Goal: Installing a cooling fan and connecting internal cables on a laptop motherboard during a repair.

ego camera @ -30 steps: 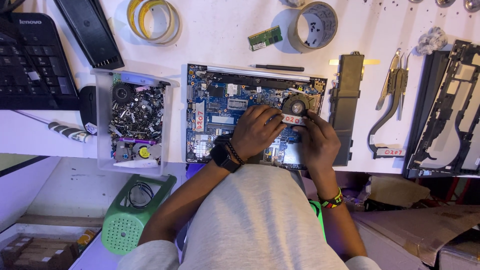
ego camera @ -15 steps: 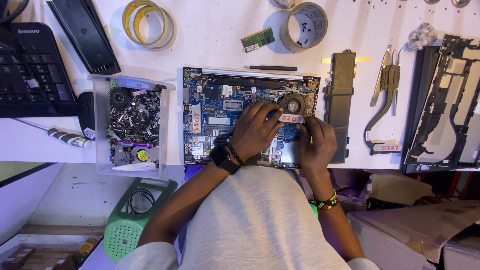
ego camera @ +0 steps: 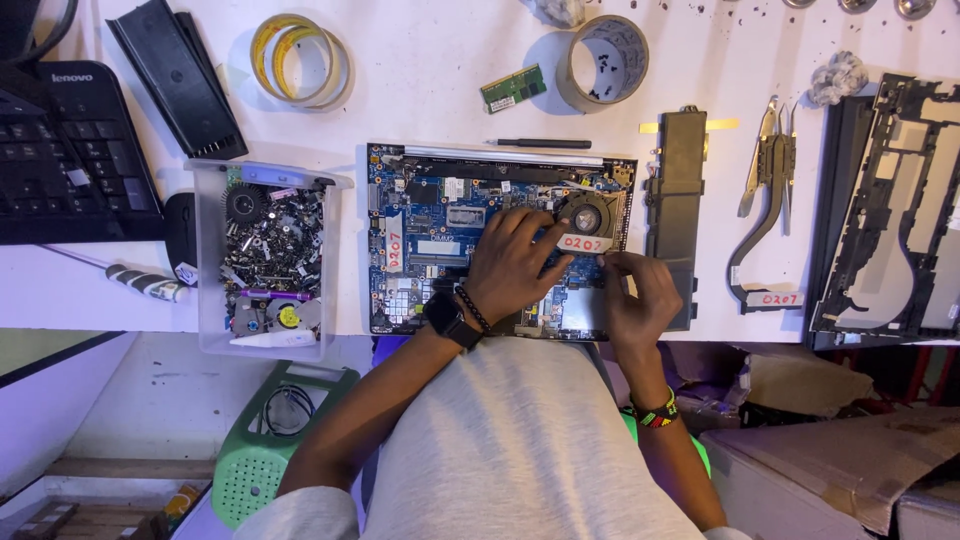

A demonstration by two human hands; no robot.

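Now, both hands rest lower on the open laptop board (ego camera: 440, 240) at the bench's near edge, left hand (ego camera: 515, 262) spread flat, right hand (ego camera: 635, 295) pinching a white label (ego camera: 583, 243) beside the fan (ego camera: 587, 215).

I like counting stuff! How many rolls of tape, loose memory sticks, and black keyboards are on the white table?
Rolls of tape: 2 — a yellowish clear tape roll and a grey duct tape roll
Small green memory sticks: 1
Black keyboards: 1
Total: 4
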